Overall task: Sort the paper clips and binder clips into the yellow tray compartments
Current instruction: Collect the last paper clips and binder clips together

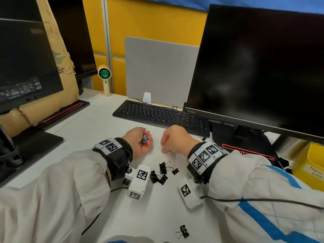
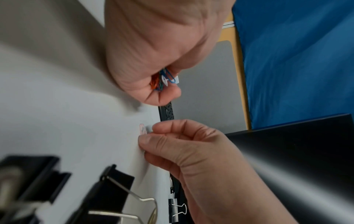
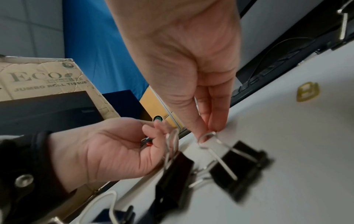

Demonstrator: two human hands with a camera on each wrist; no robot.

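My left hand lies palm up on the white desk, fingers curled round a bunch of coloured paper clips, which shows blue, orange and white in the left wrist view. Just to its right, my right hand pinches the end of a pale pink paper clip that lies flat on the desk. Several black binder clips lie in a heap between my wrists. Another binder clip lies alone near the front edge. The yellow tray stands at the far right, mostly out of frame.
A black keyboard lies behind my hands, and a large monitor stands on a base at the right. More binder clips lie beside the tray. A small yellow clip rests on the desk. A second monitor and a cardboard box fill the left.
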